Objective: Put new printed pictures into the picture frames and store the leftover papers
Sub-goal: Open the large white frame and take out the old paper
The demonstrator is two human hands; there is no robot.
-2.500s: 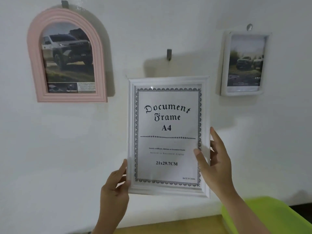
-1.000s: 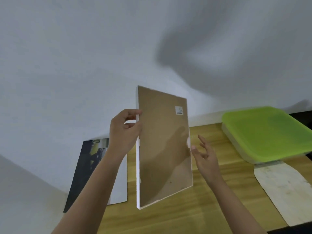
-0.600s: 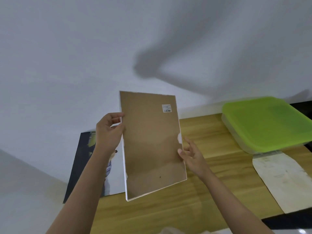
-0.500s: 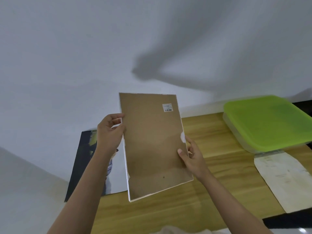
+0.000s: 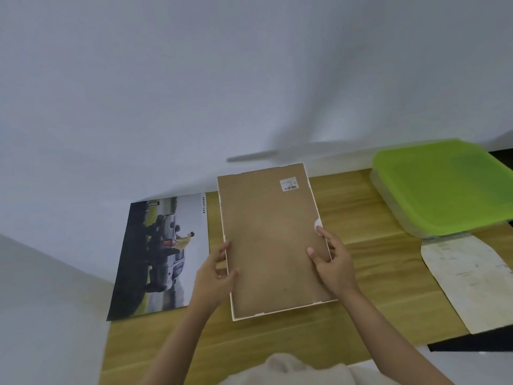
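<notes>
A white A4 picture frame [image 5: 270, 240] lies face down over the wooden table [image 5: 369, 215], its brown backing board up with a small barcode sticker near the far right corner. My left hand [image 5: 215, 273] grips its left edge near the lower half. My right hand [image 5: 333, 259] holds the right edge, thumb on the backing board. A printed car picture [image 5: 159, 257] lies flat on the table to the left of the frame, partly against the wall.
A clear box with a green lid [image 5: 441, 187] stands at the far right of the table. In front of it lies an arch-shaped paper [image 5: 472, 279]. A white wall rises behind the table. A dark edge shows at the lower right.
The frame came off the wall, was turned back side up, and has now come down flat onto the table. Both hands slid lower along its edges.
</notes>
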